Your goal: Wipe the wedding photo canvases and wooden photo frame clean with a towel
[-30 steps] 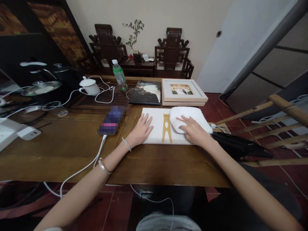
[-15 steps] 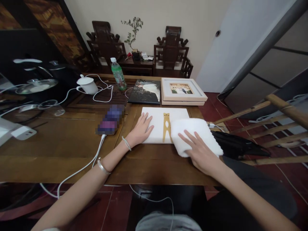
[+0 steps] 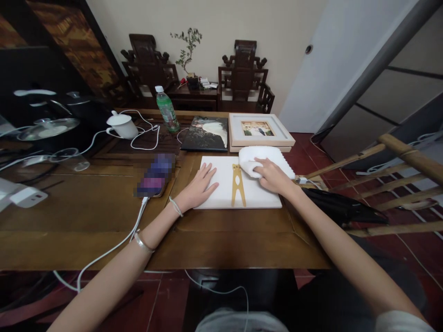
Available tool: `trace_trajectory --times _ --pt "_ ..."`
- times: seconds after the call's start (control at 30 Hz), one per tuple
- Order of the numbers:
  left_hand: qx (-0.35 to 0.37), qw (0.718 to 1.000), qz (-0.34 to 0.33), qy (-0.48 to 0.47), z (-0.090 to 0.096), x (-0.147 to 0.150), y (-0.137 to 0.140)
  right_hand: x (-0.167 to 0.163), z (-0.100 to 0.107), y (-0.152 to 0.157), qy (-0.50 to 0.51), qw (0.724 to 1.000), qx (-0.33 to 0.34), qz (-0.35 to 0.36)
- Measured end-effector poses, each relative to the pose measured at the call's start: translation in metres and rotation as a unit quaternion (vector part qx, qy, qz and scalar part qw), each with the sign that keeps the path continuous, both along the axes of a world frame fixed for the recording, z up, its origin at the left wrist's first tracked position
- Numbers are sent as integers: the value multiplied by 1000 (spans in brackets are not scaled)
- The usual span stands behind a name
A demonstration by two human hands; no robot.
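Observation:
A flat white panel [image 3: 221, 193] lies on the wooden table in front of me, bearing a gold figure [image 3: 238, 186] with two legs and an oval hole in its middle. My left hand [image 3: 200, 184] rests on the panel's left side, fingers spread flat. At the panel's far right corner, a white towel [image 3: 273, 157] is gripped in my right hand [image 3: 273, 175] and covers that corner. The towel hides where some of my right fingertips are. A phone [image 3: 155, 177] with a blurred screen is plugged in left of my left hand.
Behind the panel lie a dark picture [image 3: 206, 133] and a pale framed photo [image 3: 258, 117]. A green-labelled bottle [image 3: 168, 110], a lidded white cup [image 3: 122, 125] and a clear plastic cup [image 3: 74, 160] stand leftward. White cables [image 3: 114, 249] cross the table. A bamboo chair [image 3: 398, 184] is at right.
My right hand has moved the towel away from me, from the panel's near right part to its far right corner, uncovering the gold figure's right leg. My left hand stays on the panel.

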State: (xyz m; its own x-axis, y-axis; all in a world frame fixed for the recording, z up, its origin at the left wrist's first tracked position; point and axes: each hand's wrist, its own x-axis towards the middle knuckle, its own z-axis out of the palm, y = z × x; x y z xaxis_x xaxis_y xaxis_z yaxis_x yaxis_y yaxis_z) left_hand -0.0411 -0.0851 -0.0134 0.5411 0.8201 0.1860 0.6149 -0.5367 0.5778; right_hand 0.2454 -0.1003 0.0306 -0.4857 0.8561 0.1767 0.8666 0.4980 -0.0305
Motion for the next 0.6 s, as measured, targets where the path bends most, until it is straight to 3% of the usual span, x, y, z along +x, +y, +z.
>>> trace_trajectory --times 0.1,0.17,0.47,0.6 --pt "7 1000 0 5 -2 -1 1 0 -2 3 4 1000 3 -1" --pt "14 1000 1 19 -3 -1 1 2 -5 -12 12 1000 4 9" --pt "36 996 1 79 -5 1 2 0 -3 -139 30 996 1 89" --pt "39 996 -2 82 -6 0 3 2 0 -136 28 995 -20 88"
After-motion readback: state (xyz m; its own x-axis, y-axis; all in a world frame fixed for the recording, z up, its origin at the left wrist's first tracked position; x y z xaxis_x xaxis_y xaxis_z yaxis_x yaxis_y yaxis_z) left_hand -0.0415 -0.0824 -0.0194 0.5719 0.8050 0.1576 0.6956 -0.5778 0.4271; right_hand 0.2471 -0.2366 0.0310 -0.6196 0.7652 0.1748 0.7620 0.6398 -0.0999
